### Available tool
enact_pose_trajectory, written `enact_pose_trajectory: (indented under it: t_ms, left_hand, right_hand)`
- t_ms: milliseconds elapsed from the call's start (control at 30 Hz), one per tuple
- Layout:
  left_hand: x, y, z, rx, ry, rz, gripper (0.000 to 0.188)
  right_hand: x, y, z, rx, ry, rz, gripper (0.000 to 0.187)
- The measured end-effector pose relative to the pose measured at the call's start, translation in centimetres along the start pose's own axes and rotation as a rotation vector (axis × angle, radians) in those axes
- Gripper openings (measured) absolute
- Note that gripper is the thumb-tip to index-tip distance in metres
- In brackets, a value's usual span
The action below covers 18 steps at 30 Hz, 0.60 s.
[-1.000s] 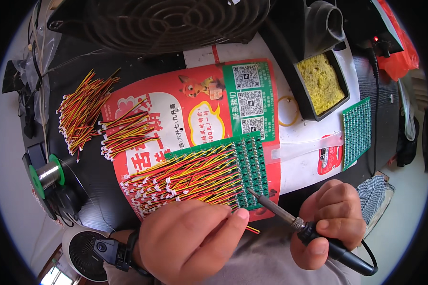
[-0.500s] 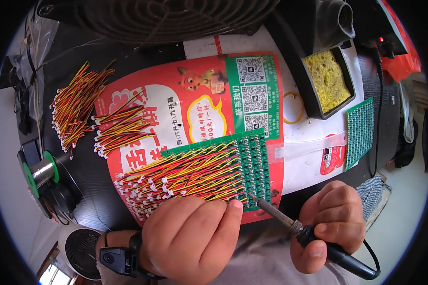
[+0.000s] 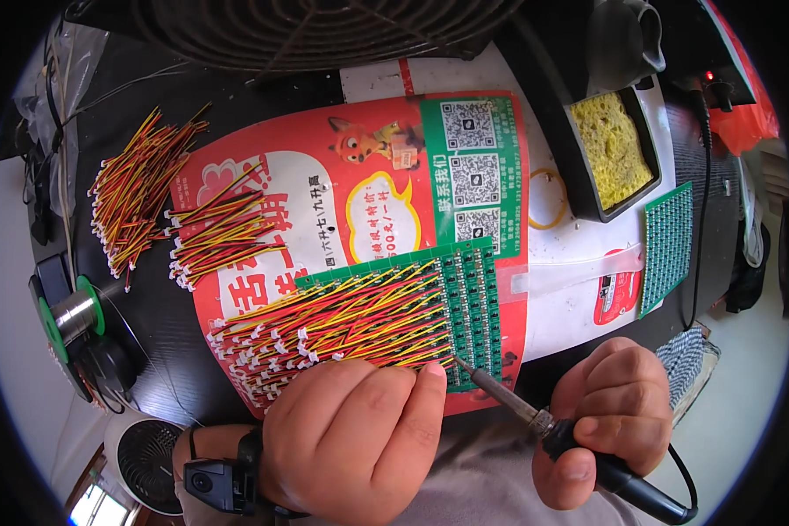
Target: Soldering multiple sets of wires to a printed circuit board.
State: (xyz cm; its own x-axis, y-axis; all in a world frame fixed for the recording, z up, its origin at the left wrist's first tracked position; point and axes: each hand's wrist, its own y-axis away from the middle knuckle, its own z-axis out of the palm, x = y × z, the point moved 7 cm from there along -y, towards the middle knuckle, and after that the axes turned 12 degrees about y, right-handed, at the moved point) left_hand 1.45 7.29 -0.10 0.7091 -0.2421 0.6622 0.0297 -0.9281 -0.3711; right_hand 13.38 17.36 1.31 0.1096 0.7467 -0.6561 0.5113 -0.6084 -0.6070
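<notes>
Circuit board (image 3: 472,307) on red sheet (image 3: 311,136), sheet's 5 o'clock; wires (image 3: 351,307) extend toward 9. Right hand (image 3: 607,419), board's 4 o'clock: fingers wrapped round soldering iron (image 3: 554,433), tip by wire ends. Left hand (image 3: 355,438), 7 o'clock: fingers curled at wires; cannot tell what they grip.

The green circuit board (image 3: 472,307) lies flat on a red printed sheet (image 3: 386,105), slightly turned, with bare rows of small components along its right side. Red, yellow and black wires (image 3: 368,320) cover the rest, running leftward past its edge to white plugs; the nearest disappear under the left hand (image 3: 364,438). The soldering iron (image 3: 542,422), black-handled with a metal barrel, slants up-left from the right hand (image 3: 609,416), its tip at the wires' right ends; contact is unclear.
</notes>
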Motion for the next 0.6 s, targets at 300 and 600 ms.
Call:
enact_pose_trajectory:
  t_ms: [300,600]
  left_hand:
    - [0.20,-0.68,0.02,-0.047,-0.018,0.013,0.024]
    - [0.27,-0.54,0.16,-0.055,-0.017,0.015,0.025]
  right_hand:
    - [0.08,0.06,-0.01,-0.002,-0.009,0.004,0.024]
    - [0.13,0.20,-0.30,0.039,-0.004,0.042,0.025]
